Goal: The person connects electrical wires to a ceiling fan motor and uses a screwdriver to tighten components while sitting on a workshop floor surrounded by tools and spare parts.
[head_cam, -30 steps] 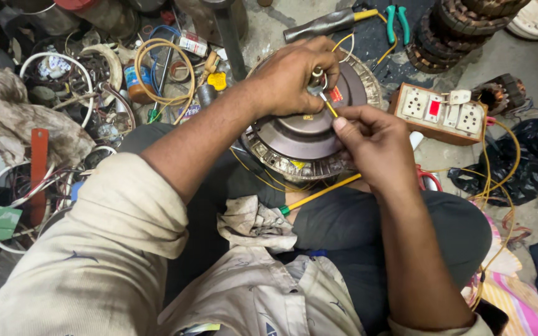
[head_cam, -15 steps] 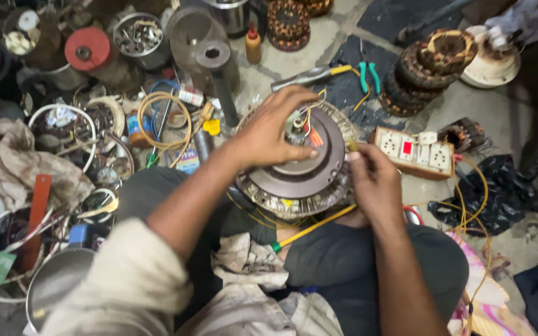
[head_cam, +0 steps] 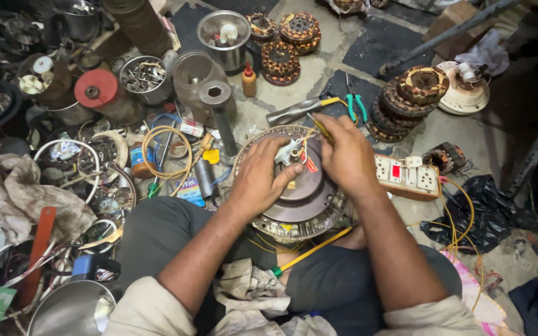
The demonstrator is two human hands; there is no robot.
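Round grey metal fan motor point(head_cam: 297, 193) rested on the person's lap | left hand point(head_cam: 258, 180) gripped its hub terminal | right hand point(head_cam: 344, 155) pinched a yellow wire point(head_cam: 320, 127) above it | step: wiring the leads; next likely needs a steady hold | white switchboard point(head_cam: 409, 176) right of motor.

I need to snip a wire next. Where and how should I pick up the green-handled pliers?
Grip the pliers by their two green handles, probably coming from above on the near side. The handles lie flat on the floor, pointing toward the right hand; the nose points away, beside the grey tool.
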